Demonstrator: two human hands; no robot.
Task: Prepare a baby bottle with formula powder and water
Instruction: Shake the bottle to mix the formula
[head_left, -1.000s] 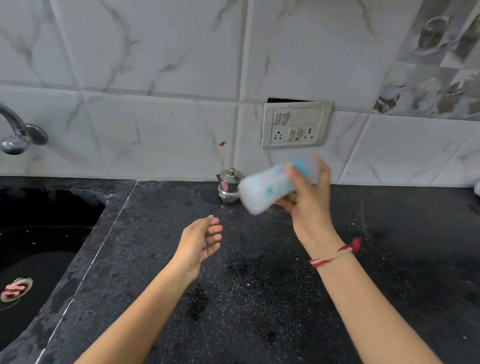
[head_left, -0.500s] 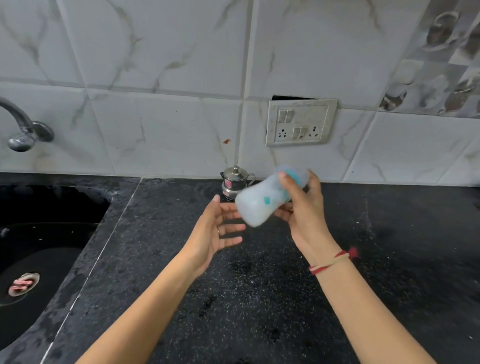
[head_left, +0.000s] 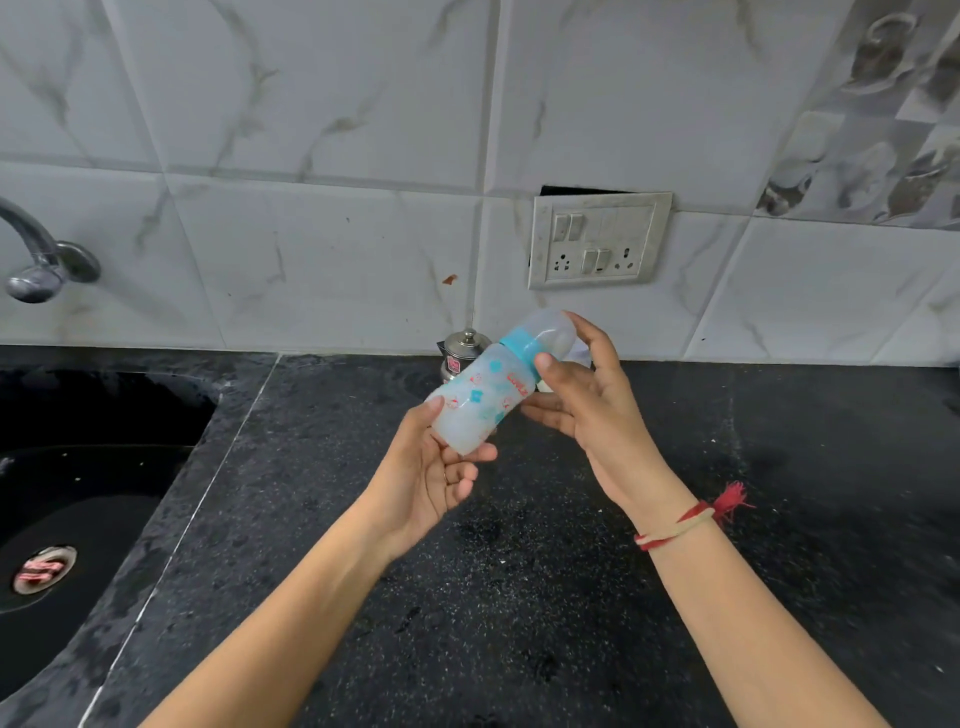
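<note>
2 hands are holding 1 bottle (head_left: 485, 397) in the head view, and we are lifting it clear of the black counter (head_left: 519, 597), so that it is touching nothing but our fingers. The bottle is lying tilted, its base pointing down to the left and its clear cap (head_left: 553, 327) pointing up to the right, with 1 blue collar (head_left: 522, 345) sitting between cap and body. The body is looking milky white and is carrying blue and red prints.

Our left hand (head_left: 431, 483) is cupping the base from below, palm up, with the thumb lying along the side and the fingers curling underneath. Our right hand (head_left: 587, 410) is gripping the upper end: the thumb is pressing on the body just below the collar, and the fingers are wrapping round behind the cap. A red thread (head_left: 691, 519) is circling the right wrist.

Behind the bottle, 1 small steel pot (head_left: 462, 353) is standing on the counter against the wall, partly hidden by the bottle. Up and to the right of it, a switch plate (head_left: 600, 240) is sitting on the tiles. To the left, the sink (head_left: 78, 493) is opening in the counter, a drain (head_left: 44, 569) is showing at its bottom, and a tap (head_left: 41, 260) is hanging over its far side.
</note>
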